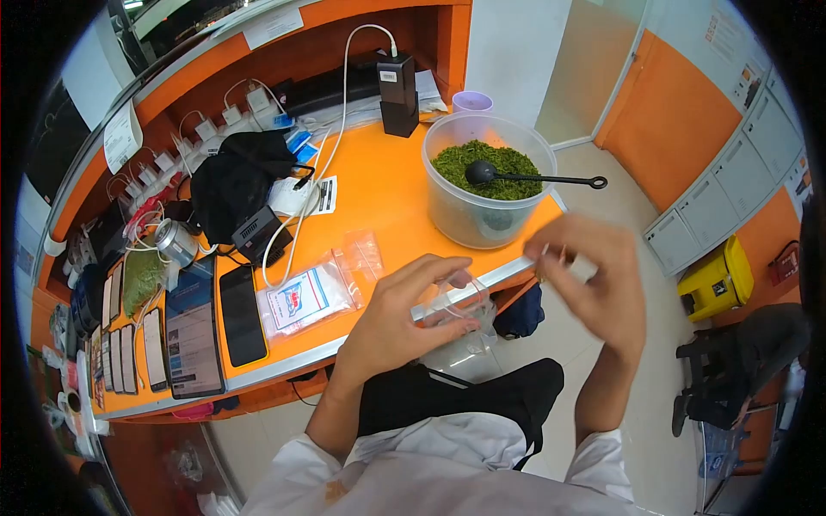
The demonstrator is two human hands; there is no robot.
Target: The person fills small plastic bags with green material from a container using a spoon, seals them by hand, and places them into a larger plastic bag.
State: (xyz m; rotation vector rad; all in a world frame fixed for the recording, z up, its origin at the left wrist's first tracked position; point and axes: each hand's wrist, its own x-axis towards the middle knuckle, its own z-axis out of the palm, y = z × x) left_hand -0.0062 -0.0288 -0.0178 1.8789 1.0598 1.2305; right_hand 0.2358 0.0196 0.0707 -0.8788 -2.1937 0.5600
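Observation:
My left hand [404,314] is curved around the rim of a clear plastic bag [465,305], thumb and fingers spread at its mouth, over my lap in front of the table edge. To the right, my right hand [602,275] is raised with thumb and fingers pinched together. A small whitish piece [582,268] shows at its fingers, too blurred to name. Ahead of both hands stands a clear plastic tub [469,225] with shredded green material [469,162] in it. A black ladle [542,179] lies across that, its handle over the tub's right rim.
A pack of clear bags [301,301] lies on the orange table [379,185] by my left hand. Left of it are a black phone [243,316], a tablet [193,335] and several more phones. A white cable [342,95] runs from a black box [397,95]. At right, another person [761,361] sits bent over.

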